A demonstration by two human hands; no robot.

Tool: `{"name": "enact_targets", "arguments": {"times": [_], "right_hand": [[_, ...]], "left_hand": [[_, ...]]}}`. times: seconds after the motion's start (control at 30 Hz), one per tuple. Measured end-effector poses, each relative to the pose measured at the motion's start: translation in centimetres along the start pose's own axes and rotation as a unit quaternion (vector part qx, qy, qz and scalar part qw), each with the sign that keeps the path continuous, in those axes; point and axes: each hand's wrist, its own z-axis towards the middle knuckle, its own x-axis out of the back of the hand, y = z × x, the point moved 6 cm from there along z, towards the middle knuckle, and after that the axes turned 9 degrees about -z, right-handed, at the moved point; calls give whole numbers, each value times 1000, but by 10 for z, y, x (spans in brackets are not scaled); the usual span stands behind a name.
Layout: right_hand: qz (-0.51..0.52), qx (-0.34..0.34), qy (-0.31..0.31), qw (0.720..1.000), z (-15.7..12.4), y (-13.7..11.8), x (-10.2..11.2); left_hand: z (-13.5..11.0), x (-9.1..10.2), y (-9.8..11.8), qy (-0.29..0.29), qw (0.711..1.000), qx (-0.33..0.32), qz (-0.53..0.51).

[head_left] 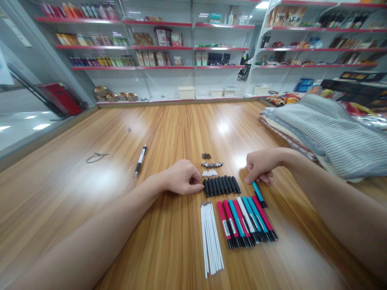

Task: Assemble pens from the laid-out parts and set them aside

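Teal pen barrel (259, 194), far end pinched in right hand (260, 166), left hand (184, 177) curled against black grips (220, 185)

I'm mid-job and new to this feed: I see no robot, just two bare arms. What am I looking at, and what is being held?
There is no machine. One camera sits on a person's head and looks forward and down, so both arms are that person's own. On the wooden table lie sorted pen parts: white refills, coloured barrels, black grips, white tips and metal tips. A whole pen lies apart. The right hand pinches the end of a teal barrel just above the row. The left hand curls at the grips' left end; whether it grips one is unclear. Folded striped cloth lies on the person's right.
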Motion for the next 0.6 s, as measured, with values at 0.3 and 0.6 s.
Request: {"name": "enact_targets", "arguments": {"times": [0.3, 0.6], "right_hand": [[36, 60, 171, 983, 5, -1, 20], [409, 193, 218, 865, 17, 7, 25]], "left_hand": [[-1, -1, -2, 0, 1000, 3, -10], [-1, 0, -5, 2, 999, 0, -53]]}}
